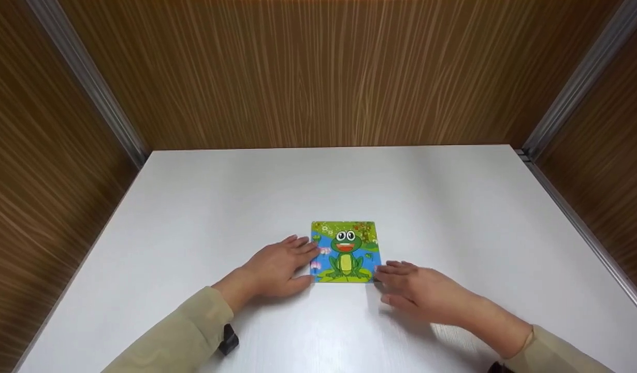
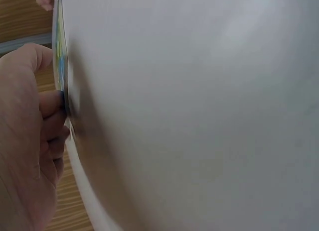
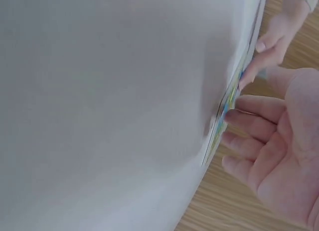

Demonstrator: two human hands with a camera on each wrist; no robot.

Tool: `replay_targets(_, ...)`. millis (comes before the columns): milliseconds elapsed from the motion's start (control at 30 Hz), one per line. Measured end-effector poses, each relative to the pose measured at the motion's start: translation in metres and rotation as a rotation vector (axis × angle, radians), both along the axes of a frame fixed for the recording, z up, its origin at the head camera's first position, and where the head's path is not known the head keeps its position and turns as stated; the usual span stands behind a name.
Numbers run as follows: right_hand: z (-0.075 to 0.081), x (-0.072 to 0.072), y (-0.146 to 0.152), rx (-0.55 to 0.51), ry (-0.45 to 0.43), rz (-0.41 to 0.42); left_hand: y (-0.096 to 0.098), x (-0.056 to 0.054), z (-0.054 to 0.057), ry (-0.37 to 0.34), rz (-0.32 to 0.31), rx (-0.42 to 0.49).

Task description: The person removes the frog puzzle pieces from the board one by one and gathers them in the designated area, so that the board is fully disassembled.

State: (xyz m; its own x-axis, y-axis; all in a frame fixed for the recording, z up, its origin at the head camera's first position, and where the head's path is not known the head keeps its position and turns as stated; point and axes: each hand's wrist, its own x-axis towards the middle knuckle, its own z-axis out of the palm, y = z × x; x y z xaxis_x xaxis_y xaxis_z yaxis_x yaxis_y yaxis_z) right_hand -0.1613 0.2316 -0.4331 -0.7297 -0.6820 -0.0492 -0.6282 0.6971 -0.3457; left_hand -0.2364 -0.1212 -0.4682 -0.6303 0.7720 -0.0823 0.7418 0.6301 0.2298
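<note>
A thin square board (image 1: pixel 346 254) with a cartoon frog picture lies flat on the white table. At its left side, my left hand (image 1: pixel 279 267) rests with fingers extended, the fingertips touching the board's edge and the thumb by the lower left corner. My right hand (image 1: pixel 424 290) is beside the lower right edge, its straight fingertips at the border and its thumb on the near side. The left wrist view shows the board (image 2: pixel 61 57) edge-on beside the fingers. In the right wrist view, fingertips of both hands meet the colourful edge of the board (image 3: pixel 222 119).
The white tabletop (image 1: pixel 318 186) extends around the board. Wood-grain panels (image 1: pixel 298 72) stand at the back and both sides, with metal rails (image 1: pixel 90 72) at the corners. A black piece (image 1: pixel 228 340) shows under the left sleeve.
</note>
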Motion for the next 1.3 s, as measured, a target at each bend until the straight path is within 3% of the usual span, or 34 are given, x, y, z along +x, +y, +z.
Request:
replay_targets(133, 0.007, -0.023, -0.006, -0.14, -0.015, -0.041, 0.0, 0.0, 0.002, -0.008, 0.003, -0.004)
replay_targets(333, 0.015, -0.069, -0.021, -0.304, -0.043, -0.095, 0.0, 0.001, 0.003, -0.023, 0.008, 0.009)
replay_targets(500, 0.017, -0.104, -0.036, -0.378, -0.156, -0.215, 0.001, 0.0, 0.002, -0.021, 0.011, 0.009)
replay_targets(667, 0.015, -0.128, -0.051, -0.402, -0.264, -0.302, 0.0, 0.0, 0.002, -0.034, 0.021, 0.01)
replay_targets(933, -0.001, -0.149, -0.068, -0.37, -0.373, -0.307, 0.001, 0.0, 0.0, -0.024, 0.036, 0.004)
replay_targets(1300, -0.028, -0.155, -0.078, -0.368, -0.439, -0.28, 0.0, 0.001, -0.008, 0.01, 0.032, 0.026)
